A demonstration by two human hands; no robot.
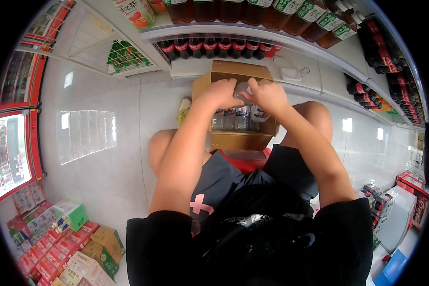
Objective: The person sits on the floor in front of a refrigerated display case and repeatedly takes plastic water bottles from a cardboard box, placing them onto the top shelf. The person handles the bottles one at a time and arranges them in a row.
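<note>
An open cardboard box (228,140) stands between my knees, its flaps folded out. Inside it are several clear plastic bottles (241,118) with blue, white and red labels. My left hand (221,94) reaches over the box, its fingers and thumb around the side of a clear plastic bottle (241,89). From the other side my right hand (268,95) grips the same bottle with thumb and forefinger. That bottle is partly hidden by both hands. Just below my right hand a labelled bottle (260,113) leans at a tilt in the box.
Beyond the box is a white shelf (189,69) with cola bottles (210,47); brown tea bottles (232,10) stand above. A white adapter with a cord (289,73) lies on the lower shelf. Stacked cartons (62,246) are at lower left, a red-framed fridge (35,143) at left.
</note>
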